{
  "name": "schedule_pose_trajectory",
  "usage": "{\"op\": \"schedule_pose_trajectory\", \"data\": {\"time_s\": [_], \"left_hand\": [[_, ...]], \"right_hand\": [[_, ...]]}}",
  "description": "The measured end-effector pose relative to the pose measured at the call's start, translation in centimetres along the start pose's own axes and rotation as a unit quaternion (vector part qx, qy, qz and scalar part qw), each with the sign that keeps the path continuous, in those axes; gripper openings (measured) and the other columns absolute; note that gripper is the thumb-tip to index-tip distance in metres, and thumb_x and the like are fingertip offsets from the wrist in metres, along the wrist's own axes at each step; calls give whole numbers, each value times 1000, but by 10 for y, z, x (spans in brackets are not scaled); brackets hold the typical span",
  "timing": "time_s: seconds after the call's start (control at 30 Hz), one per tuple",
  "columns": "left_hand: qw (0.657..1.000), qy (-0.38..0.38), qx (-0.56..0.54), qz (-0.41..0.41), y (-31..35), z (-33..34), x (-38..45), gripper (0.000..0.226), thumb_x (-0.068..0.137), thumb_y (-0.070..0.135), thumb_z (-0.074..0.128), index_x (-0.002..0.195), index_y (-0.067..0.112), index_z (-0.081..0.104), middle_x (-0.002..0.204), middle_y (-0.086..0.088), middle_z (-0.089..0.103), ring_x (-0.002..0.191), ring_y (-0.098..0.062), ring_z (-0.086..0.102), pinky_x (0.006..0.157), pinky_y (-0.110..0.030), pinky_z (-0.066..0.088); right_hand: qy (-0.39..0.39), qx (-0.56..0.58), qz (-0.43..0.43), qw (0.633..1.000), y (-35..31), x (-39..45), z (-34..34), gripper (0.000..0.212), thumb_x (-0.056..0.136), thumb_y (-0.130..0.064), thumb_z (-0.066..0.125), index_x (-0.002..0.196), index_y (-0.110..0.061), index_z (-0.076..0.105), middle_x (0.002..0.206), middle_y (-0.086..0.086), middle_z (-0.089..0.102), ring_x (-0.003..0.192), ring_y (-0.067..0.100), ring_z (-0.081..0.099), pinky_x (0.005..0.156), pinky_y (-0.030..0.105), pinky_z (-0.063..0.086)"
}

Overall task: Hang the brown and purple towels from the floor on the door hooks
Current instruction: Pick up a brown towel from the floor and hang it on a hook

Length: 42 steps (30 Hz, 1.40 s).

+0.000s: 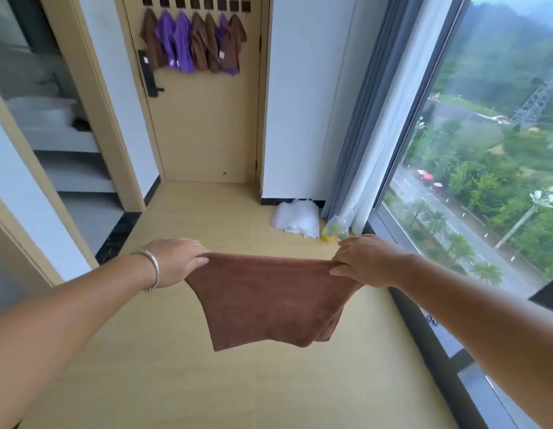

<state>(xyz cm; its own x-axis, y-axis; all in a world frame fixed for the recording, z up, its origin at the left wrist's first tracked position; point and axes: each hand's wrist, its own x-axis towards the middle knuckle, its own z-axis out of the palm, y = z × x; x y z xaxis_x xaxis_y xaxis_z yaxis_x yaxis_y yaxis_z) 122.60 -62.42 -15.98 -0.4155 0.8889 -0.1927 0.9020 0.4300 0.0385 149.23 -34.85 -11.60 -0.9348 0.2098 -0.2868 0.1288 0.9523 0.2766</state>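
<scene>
Brown towel (269,300) is hanging stretched between both outstretched arms, left hand (176,261) and right hand (366,261) each pinching a top corner, apparently doubled over.

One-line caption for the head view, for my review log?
Both hands, left hand and right hand, hold a brown towel stretched out, facing the door hung with brown and purple towels.

We hold a towel (269,298) between our hands, above the floor (207,382). Ahead, more towels (193,41) hang on the door (204,128). The window (485,150) is right.
</scene>
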Motion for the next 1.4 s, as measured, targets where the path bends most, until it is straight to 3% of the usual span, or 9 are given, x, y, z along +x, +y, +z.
{"op": "schedule_pose_trajectory", "data": {"time_s": [0.2, 0.37, 0.5, 0.67, 0.73, 0.83, 0.9, 1.1, 1.4], "left_hand": [[994, 97, 54, -2, 6, -113, -30, 34, 101, 43, 28, 80, 29, 50, 85, 14, 50, 85, -10, 52, 84, -39, 45], [981, 173, 90, -8, 14, -188, -55, 35, 100, 43, 29, 74, 30, 47, 82, 12, 50, 81, -10, 52, 81, -39, 46], [965, 224, 138, -3, 14, -231, -74, 35, 99, 47, 27, 81, 30, 51, 90, 12, 55, 98, -13, 56, 87, -38, 45], [949, 252, 188, -13, 22, -274, -88, 45, 94, 52, 14, 85, 30, 52, 92, 13, 54, 97, -14, 55, 88, -35, 44], [945, 271, 182, -23, 26, -282, -87, 49, 95, 52, 14, 109, 34, 58, 115, 13, 55, 114, -15, 51, 96, -33, 40], [931, 302, 193, -65, 29, -278, -83, 44, 101, 48, 24, 142, 41, 39, 157, 8, 22, 141, -12, 26, 112, -34, 26], [923, 317, 195, -94, 31, -270, -80, 44, 101, 48, 24, 143, 44, 34, 160, 6, 13, 143, -12, 23, 112, -36, 23], [921, 307, 170, -170, 28, -255, -54, 44, 103, 42, 21, 146, 41, 29, 159, 5, 17, 144, -12, 20, 114, -43, 15], [934, 276, 154, -166, -45, -258, 43, 45, 103, 44, 17, 146, 41, 28, 155, 10, 26, 143, -9, 20, 115, -42, 15]], "right_hand": [[86, -5, 72, 994, 24, -46, -98, 48, 100, -54, 25, 111, -25, 62, 106, -2, 59, 114, 19, 52, 97, 36, 41], [131, -33, 98, 986, 33, -78, -159, 52, 101, -53, 20, 111, -23, 61, 106, -1, 56, 112, 19, 52, 100, 37, 38], [185, -42, 100, 977, 45, -98, -191, 50, 101, -52, 19, 106, -24, 60, 98, -7, 53, 115, 16, 51, 103, 37, 37], [231, -44, 111, 966, 59, -108, -217, 53, 101, -52, 19, 122, -27, 60, 119, -7, 61, 130, 13, 42, 110, 37, 31], [251, -42, 115, 960, 64, -109, -223, 53, 101, -52, 19, 123, -28, 60, 121, -9, 61, 130, 12, 41, 110, 36, 31], [280, -57, 121, 951, 70, -105, -223, 52, 101, -52, 18, 121, -30, 60, 119, -12, 61, 128, 12, 40, 110, 35, 30], [300, -61, 136, 942, 72, -97, -217, 51, 100, -53, 18, 123, -33, 59, 122, -12, 58, 133, 13, 36, 111, 36, 28], [337, -3, 161, 927, 74, -50, -201, 48, 101, -52, 21, 136, -36, 49, 149, -7, 39, 146, 16, 14, 119, 42, 12], [356, 1, 163, 920, 109, 67, -208, 49, 101, -52, 19, 139, -36, 46, 154, -6, 33, 147, 16, 11, 118, 42, 7]]}}
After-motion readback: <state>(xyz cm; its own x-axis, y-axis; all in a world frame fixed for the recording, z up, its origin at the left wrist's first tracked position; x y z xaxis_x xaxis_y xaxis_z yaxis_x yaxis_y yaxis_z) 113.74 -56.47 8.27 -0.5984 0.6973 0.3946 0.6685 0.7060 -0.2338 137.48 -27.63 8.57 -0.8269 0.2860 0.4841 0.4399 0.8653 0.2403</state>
